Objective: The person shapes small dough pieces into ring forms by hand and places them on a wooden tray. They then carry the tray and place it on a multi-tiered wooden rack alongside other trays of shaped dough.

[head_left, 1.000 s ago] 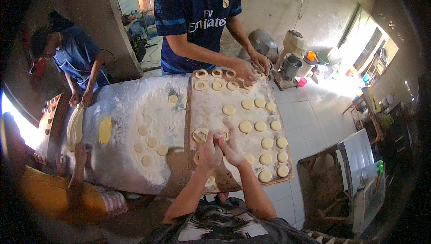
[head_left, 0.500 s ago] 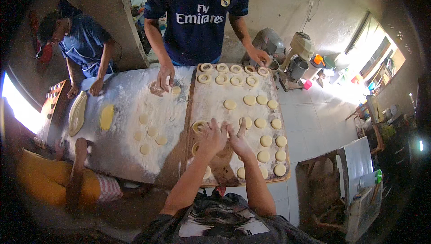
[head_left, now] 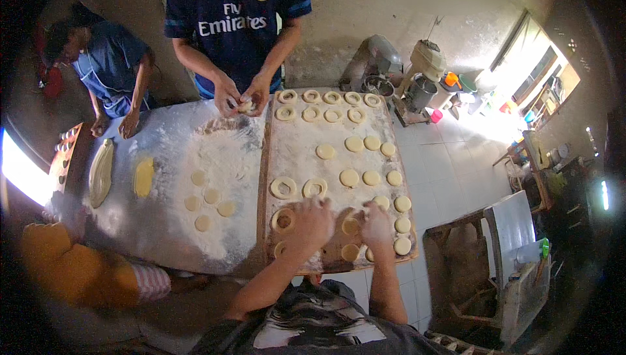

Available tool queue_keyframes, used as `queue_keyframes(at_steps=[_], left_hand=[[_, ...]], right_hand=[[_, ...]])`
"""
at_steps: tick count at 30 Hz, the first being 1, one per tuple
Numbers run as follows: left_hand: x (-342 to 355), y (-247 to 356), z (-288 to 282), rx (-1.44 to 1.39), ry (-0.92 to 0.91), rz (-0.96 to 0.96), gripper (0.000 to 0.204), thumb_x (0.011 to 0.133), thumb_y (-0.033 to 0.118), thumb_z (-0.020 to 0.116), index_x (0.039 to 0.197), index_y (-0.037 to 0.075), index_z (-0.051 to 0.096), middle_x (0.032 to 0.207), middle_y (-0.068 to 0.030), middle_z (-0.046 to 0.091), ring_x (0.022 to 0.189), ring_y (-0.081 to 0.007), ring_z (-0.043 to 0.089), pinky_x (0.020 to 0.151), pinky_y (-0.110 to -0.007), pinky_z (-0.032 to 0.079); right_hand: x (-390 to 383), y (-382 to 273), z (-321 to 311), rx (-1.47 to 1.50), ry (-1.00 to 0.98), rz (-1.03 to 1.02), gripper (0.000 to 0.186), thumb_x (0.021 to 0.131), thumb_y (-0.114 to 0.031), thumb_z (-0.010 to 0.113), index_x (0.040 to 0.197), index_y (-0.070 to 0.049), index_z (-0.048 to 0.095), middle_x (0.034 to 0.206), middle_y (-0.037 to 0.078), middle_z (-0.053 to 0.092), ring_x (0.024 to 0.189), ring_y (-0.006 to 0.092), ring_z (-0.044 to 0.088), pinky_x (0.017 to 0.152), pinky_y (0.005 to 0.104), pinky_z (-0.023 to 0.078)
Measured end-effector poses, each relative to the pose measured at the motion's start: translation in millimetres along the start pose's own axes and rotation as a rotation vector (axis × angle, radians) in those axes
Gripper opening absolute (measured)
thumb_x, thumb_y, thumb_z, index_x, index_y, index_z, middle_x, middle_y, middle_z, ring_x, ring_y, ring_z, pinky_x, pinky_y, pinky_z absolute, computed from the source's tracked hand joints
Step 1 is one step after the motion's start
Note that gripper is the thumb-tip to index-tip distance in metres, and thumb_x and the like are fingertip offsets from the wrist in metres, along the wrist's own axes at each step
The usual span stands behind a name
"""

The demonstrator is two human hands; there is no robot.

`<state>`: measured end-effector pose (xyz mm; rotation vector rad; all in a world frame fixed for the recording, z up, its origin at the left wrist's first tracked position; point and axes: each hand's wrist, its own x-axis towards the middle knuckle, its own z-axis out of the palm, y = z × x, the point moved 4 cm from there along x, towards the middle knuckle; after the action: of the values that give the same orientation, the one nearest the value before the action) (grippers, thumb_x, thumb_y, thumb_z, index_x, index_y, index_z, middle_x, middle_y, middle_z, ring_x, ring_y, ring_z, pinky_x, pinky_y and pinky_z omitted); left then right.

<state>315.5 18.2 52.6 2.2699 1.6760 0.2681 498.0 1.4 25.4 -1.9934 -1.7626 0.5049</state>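
Note:
My left hand point(head_left: 313, 226) hovers over the floured wooden board point(head_left: 297, 149), just on the near side of a dough ring point(head_left: 315, 188). Its fingers are smeared by motion. My right hand point(head_left: 377, 228) is beside a flat round dough disc point(head_left: 381, 202), partly covering it, and is blurred too; whether it touches the disc I cannot tell. Between my hands lie another disc point(head_left: 351, 226) and one closer to me point(head_left: 350, 252). More dough rings point(head_left: 283, 188) sit left of my left hand, one partly hidden by my wrist.
Across the table a co-worker's two hands point(head_left: 242, 99) hold a piece of dough. Rings point(head_left: 332, 97) line the board's far edge. Several discs rest on the floured metal table point(head_left: 169, 218), with a long dough strip point(head_left: 101, 172) farther left. Mixers point(head_left: 427, 61) stand by the wall.
My hands have come apart and drawn nearer to me, and a dough ring now lies where they were together. The co-worker's hands have come together around a piece of dough.

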Motion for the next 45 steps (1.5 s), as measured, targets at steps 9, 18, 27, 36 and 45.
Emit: queue_keyframes(at_steps=[9, 18, 27, 36, 45], left_hand=[[-17.5, 36.8, 11.4, -0.198, -0.067, 0.537, 0.029, 0.093, 0.017, 0.052, 0.115, -0.001, 0.053, 0.104, -0.0207, 0.061, 0.098, -0.0356, 0.063, 0.082, -0.048, 0.053], [-41.2, -107.9, -38.3, -0.787, 0.309, 0.236, 0.021, 0.087, 0.007, 0.061, 0.106, 0.003, 0.052, 0.099, -0.0197, 0.055, 0.101, -0.0395, 0.055, 0.085, -0.049, 0.045], [-107.1, -277.8, -27.1, -0.083, -0.013, 0.022, 0.031, 0.088, 0.004, 0.055, 0.118, 0.01, 0.058, 0.117, -0.0161, 0.055, 0.11, -0.0374, 0.057, 0.091, -0.047, 0.048], [-91.0, -324.4, -89.8, -0.725, 0.446, -0.304, 0.033, 0.095, 0.015, 0.061, 0.12, -0.008, 0.057, 0.097, -0.0223, 0.068, 0.081, -0.0333, 0.069, 0.075, -0.042, 0.056], [-94.2, -307.1, -149.3, -0.77, 0.556, -0.115, 0.023, 0.082, -0.001, 0.069, 0.104, -0.002, 0.064, 0.093, -0.016, 0.067, 0.084, -0.0256, 0.068, 0.077, -0.036, 0.054]], right_hand=[[-18.4, 37.0, -17.2, -0.222, -0.017, 0.22, 0.036, 0.078, -0.024, 0.074, 0.098, 0.002, 0.058, 0.094, 0.026, 0.064, 0.095, 0.044, 0.062, 0.081, 0.0502, 0.048], [43.6, -120.4, 40.0, 0.595, -0.153, -0.182, 0.037, 0.081, -0.014, 0.076, 0.111, 0.0, 0.06, 0.097, 0.014, 0.065, 0.089, 0.0262, 0.064, 0.082, 0.036, 0.052], [102.5, -320.2, 249.5, -0.137, -0.397, -0.505, 0.031, 0.079, -0.021, 0.071, 0.103, -0.002, 0.067, 0.099, 0.019, 0.069, 0.092, 0.0373, 0.066, 0.082, 0.0437, 0.052], [85.3, -326.3, 220.2, 0.607, -0.662, -0.302, 0.023, 0.083, -0.011, 0.07, 0.1, -0.002, 0.059, 0.088, 0.009, 0.066, 0.079, 0.0185, 0.063, 0.075, 0.0342, 0.052], [42.6, -387.6, 171.8, 0.103, 0.159, -0.684, 0.039, 0.079, -0.002, 0.069, 0.114, -0.004, 0.052, 0.105, 0.01, 0.058, 0.095, 0.022, 0.061, 0.076, 0.0336, 0.051]])
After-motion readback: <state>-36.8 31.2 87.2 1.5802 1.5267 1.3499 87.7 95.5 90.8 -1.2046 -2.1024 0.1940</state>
